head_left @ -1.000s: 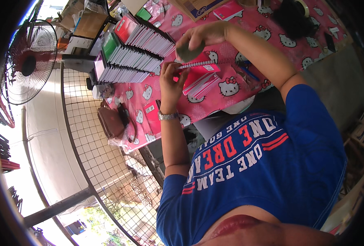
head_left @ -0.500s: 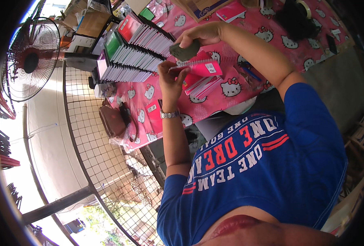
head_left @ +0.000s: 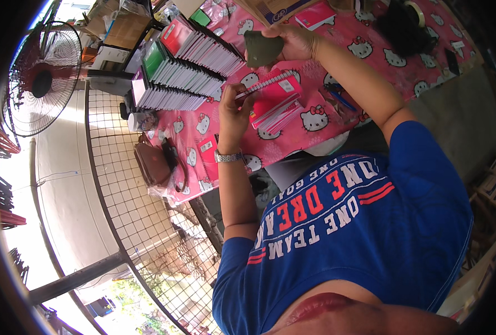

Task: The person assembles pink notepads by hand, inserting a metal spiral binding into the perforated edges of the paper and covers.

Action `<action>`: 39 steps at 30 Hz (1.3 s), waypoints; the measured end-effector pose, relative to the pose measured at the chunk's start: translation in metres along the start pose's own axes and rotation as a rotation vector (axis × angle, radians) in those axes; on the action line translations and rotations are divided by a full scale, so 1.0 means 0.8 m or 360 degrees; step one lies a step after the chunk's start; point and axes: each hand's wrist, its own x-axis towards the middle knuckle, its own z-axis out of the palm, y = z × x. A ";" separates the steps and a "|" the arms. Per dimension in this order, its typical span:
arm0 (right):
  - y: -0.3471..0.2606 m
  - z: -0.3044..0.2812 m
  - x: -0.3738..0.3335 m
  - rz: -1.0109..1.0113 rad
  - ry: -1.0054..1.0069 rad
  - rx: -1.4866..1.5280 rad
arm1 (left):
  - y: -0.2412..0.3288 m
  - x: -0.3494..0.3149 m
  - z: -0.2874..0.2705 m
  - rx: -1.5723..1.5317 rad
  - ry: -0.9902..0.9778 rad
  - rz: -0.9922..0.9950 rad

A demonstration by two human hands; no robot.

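My left hand (head_left: 236,114), a metal-banded watch on its wrist, pinches the left end of a pink spiral notebook (head_left: 279,92). The notebook is tilted, with its coil edge away from me. Under and beside it lie several more pink notebooks (head_left: 279,115), their page edges showing. Beyond the coil, my right hand (head_left: 296,42) is closed around a flat dark olive-green thing (head_left: 263,49) whose kind I cannot make out. That thing is held above the table, apart from the notebook.
Tall stacks of spiral notebooks (head_left: 175,81) with red, green and purple covers stand at the far left. The table has a pink patterned cover (head_left: 292,144). A brown bag (head_left: 152,162) and a fan (head_left: 42,84) are on the left, a cardboard box (head_left: 274,12) at the back.
My right hand has moved up and away from the notebook with the olive-green thing, which now shows its broad side. The notebook has tilted, and my left hand still grips it.
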 end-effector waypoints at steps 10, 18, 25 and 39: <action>-0.005 0.016 0.022 0.0272 0.0089 -0.0705 | -0.010 -0.002 -0.005 0.0145 0.0021 0.0119; -0.001 0.011 0.014 0.0283 0.0148 -0.0778 | 0.006 0.002 0.000 -0.0135 -0.0043 -0.0173; -0.001 0.020 0.021 0.0338 -0.0062 -0.0690 | -0.017 -0.012 0.004 0.0141 0.0079 -0.0080; 0.000 0.024 0.053 0.0694 -0.0247 -0.1640 | -0.007 -0.004 0.006 -0.0411 0.0110 -0.0213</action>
